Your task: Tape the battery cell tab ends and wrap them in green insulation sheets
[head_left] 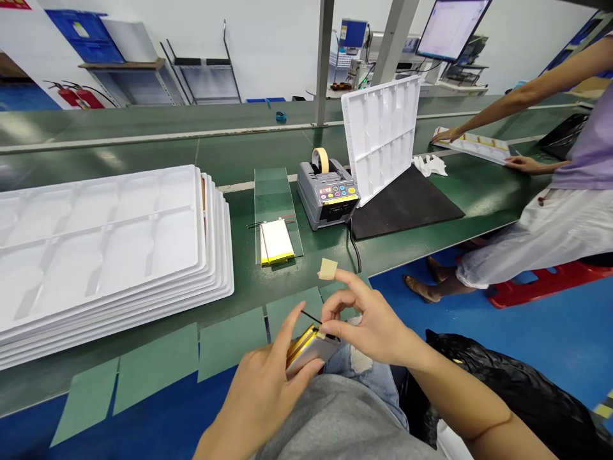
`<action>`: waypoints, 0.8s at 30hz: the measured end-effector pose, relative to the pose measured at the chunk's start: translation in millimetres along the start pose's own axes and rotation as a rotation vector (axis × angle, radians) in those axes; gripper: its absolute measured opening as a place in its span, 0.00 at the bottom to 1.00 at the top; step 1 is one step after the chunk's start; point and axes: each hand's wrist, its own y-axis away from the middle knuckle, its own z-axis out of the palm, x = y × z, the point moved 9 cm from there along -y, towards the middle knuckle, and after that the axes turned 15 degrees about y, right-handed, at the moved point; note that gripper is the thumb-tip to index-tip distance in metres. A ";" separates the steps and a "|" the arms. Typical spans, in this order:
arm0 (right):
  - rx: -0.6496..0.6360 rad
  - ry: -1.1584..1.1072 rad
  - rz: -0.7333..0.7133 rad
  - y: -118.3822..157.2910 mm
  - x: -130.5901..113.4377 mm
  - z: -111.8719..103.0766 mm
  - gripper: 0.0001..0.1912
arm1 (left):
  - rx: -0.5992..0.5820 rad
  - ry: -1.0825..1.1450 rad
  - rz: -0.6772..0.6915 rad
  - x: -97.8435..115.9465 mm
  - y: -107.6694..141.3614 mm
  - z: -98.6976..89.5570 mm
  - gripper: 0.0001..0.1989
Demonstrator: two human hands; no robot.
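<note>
My left hand (261,383) holds a silver battery pack (311,352) with yellow edges between thumb and fingers, above my lap. At the pack's upper end, the thumb and a finger of my right hand (366,322) pinch close to a black wire and a small bit of tape. A square of beige tape (328,269) sticks to my raised right index fingertip. On a glass plate (272,195) beyond my hands lie more flat battery cells (276,240) with thin wires. The grey tape dispenser (328,191) stands to their right, with a tape roll (320,160) on top.
Stacked white trays (105,243) fill the bench's left side. Another white tray (383,137) leans upright behind a black mat (407,201). At the right, a person's hands hold a tray (472,144). A black bag (522,390) lies at lower right, near a red stool (550,281).
</note>
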 end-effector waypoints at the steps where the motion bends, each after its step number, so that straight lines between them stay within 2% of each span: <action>1: -0.022 0.026 -0.018 0.3 -1.4 0.7 0.31 | -0.010 0.004 0.001 0.6 -0.2 0.7 0.35; 2: -0.045 0.051 -0.038 0.5 -2.7 1.5 0.31 | -0.029 0.009 0.008 1.7 -0.2 2.2 0.34; 4: -0.082 0.067 -0.059 0.4 -3.1 2.6 0.31 | -0.077 0.021 0.033 4.9 0.4 6.3 0.26; 6: -0.114 0.005 -0.043 -0.7 0.1 3.4 0.32 | -0.115 0.039 0.055 7.2 1.1 9.4 0.18; 8: -0.134 -0.103 -0.015 -2.5 3.9 3.9 0.34 | -0.127 0.044 0.063 7.7 1.4 10.3 0.15; 11: -0.138 -0.191 -0.002 -4.9 5.9 4.3 0.33 | -0.110 0.014 0.083 7.6 1.4 9.4 0.15; 16: -0.087 -0.083 -0.058 -4.7 2.0 4.4 0.29 | -0.006 -0.090 0.152 8.6 2.5 4.4 0.15; 19: -0.075 -0.105 -0.078 -4.9 0.6 5.9 0.29 | 0.075 -0.175 0.256 14.0 4.2 0.9 0.16; 24: -0.212 -0.298 0.017 -11.4 11.2 20.7 0.33 | 0.095 -0.226 0.403 18.4 8.4 1.3 0.17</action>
